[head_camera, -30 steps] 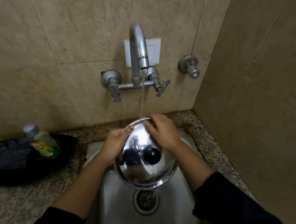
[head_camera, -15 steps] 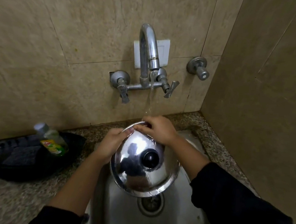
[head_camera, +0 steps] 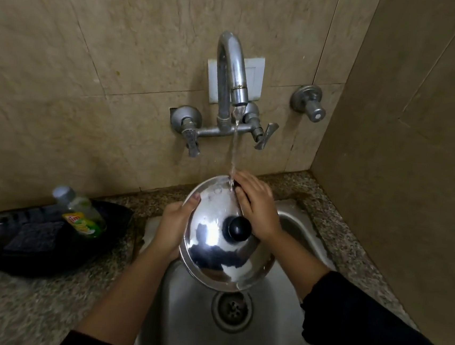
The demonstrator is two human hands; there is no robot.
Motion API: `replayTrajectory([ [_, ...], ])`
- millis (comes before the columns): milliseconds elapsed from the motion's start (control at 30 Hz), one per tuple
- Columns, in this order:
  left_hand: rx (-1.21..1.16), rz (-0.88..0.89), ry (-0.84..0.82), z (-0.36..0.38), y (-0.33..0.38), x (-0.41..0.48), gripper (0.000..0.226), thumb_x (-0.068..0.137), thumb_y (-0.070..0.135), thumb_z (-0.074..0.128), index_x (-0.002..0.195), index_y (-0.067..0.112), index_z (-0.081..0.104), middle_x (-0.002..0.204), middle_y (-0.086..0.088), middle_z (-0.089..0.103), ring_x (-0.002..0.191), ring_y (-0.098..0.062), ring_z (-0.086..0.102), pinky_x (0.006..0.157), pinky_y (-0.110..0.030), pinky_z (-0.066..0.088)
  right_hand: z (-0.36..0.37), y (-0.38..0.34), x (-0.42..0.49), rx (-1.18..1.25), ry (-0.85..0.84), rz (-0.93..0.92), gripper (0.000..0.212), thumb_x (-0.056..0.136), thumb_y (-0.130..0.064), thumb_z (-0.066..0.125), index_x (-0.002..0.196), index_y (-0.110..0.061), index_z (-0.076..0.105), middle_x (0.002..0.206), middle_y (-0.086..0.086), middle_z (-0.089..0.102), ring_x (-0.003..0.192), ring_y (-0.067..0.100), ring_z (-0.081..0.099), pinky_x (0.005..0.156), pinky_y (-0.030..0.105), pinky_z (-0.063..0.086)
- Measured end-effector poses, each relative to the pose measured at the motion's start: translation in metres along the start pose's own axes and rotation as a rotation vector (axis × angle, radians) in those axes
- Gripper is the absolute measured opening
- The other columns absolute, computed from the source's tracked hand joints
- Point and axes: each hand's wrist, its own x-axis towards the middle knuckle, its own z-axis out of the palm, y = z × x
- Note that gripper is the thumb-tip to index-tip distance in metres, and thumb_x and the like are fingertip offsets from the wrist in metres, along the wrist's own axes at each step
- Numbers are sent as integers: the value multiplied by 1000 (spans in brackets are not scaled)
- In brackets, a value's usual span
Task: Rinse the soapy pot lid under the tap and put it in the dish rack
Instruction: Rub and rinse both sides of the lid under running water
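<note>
A shiny steel pot lid with a black knob is held tilted over the steel sink. My left hand grips its left rim, thumb on top. My right hand lies flat on the lid's upper right part, fingers straight. Water runs from the wall tap onto the lid's far edge by my right fingertips. No dish rack is in view.
A black tray on the granite counter at the left holds a dark scrub pad and a green dish-soap bottle. Tiled walls close the back and the right. The drain lies below the lid.
The lid has tilted a bit further and its far edge now sits under the stream. My right hand slid from the top rim to the lid's right side.
</note>
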Motion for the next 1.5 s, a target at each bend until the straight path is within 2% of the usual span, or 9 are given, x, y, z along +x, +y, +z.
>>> replayTrajectory([
  [133, 187, 75, 82, 15, 0, -2, 37, 94, 28, 55, 64, 9, 61, 58, -9, 57, 53, -21, 54, 55, -25, 42, 10, 16, -26, 174, 158, 220, 34, 96, -8, 46, 122, -21, 63, 132, -3, 57, 123, 10, 42, 104, 16, 30],
  [267, 369, 145, 105, 31, 16, 3, 42, 97, 26, 48, 58, 10, 53, 55, -4, 49, 52, -17, 45, 52, -28, 32, 17, 5, -32, 551, 177, 546, 28, 95, 3, 45, 104, -8, 69, 115, 11, 60, 100, 0, 56, 96, 23, 47],
  [400, 350, 109, 146, 37, 22, 14, 40, 97, 26, 48, 61, 11, 52, 58, -8, 50, 58, -26, 50, 57, -31, 36, 32, -10, -25, 714, 136, 790, 23, 100, -7, 38, 97, -12, 60, 101, 9, 62, 97, 22, 57, 78, 24, 44],
  [700, 60, 37, 153, 21, 13, 15, 25, 96, 25, 51, 82, 15, 69, 90, -15, 70, 88, -32, 65, 87, -45, 51, 21, -27, -15, 105, 65, 521, 27, 94, -50, 42, 94, -25, 51, 94, -4, 61, 85, 14, 59, 69, 32, 49],
  [933, 134, 139, 132, 14, 0, -1, 38, 92, 32, 58, 61, 11, 60, 45, 7, 55, 42, -3, 48, 47, -19, 39, 11, -52, 19, -260, -78, 48, 49, 95, -48, 36, 133, -19, 41, 150, 9, 33, 138, 27, 27, 110, 46, 22],
  [1033, 101, 110, 100, 8, -5, -2, 33, 92, 28, 59, 72, 3, 66, 50, 6, 60, 46, -4, 53, 44, -14, 41, -3, -48, 34, -253, -165, -51, 47, 94, -55, 35, 132, -28, 42, 128, 4, 57, 117, 23, 52, 97, 41, 39],
  [1167, -238, -31, 57, -9, -12, -2, 20, 92, 22, 57, 89, 6, 69, 75, -5, 74, 69, -16, 70, 59, -24, 55, -25, -16, 35, -88, -112, 214, 43, 87, -64, 47, 95, -24, 61, 87, 0, 69, 81, 21, 64, 71, 35, 50],
  [1367, 171, 11, -158, -18, 7, 16, 38, 85, 30, 67, 81, -7, 68, 71, -15, 71, 64, -24, 64, 63, -28, 48, -26, -41, 36, -110, -405, 18, 30, 85, -59, 55, 65, -39, 47, 65, -14, 53, 65, 8, 54, 59, 28, 39],
  [1500, -66, 9, -30, -18, 2, 9, 21, 91, 18, 59, 78, 5, 68, 63, -3, 71, 57, -13, 66, 54, -21, 52, -27, -11, 27, 36, -31, 358, 54, 85, -62, 54, 59, -15, 51, 55, 0, 55, 59, 19, 55, 56, 33, 37],
])
